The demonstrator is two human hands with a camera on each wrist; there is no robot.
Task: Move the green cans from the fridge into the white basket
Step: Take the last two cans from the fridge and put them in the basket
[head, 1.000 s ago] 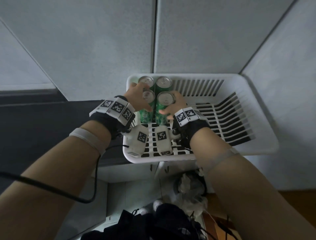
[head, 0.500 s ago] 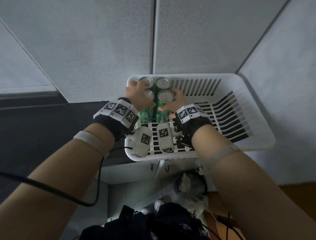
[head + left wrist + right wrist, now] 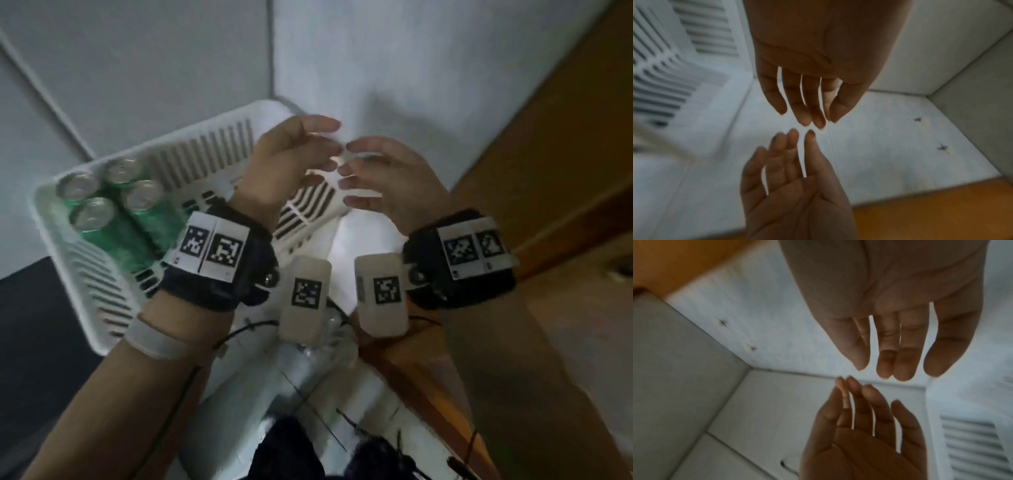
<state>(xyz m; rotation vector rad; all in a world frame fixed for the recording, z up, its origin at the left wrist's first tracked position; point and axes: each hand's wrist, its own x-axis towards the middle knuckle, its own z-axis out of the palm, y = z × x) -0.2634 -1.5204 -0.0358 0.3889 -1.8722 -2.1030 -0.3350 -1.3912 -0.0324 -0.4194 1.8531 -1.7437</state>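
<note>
Several green cans with silver tops stand upright together in the left corner of the white slotted basket. My left hand and right hand hover to the right of the cans, over the basket's right end, palms facing each other and fingertips nearly touching. Both hands hold nothing, with fingers straight and slightly spread. The left wrist view shows my left hand at the top and my right hand below it. The right wrist view shows my right hand above my left hand. No fridge interior is in view.
The basket sits on a white surface against pale grey walls. A wooden floor or panel lies to the right. Black wrist bands with tags and small white tagged boxes hang below my wrists, with a dark cable trailing down.
Both hands have let go of the two front cans and swung right, away from them. The head view has turned, so the basket now lies to the left and the image is blurred.
</note>
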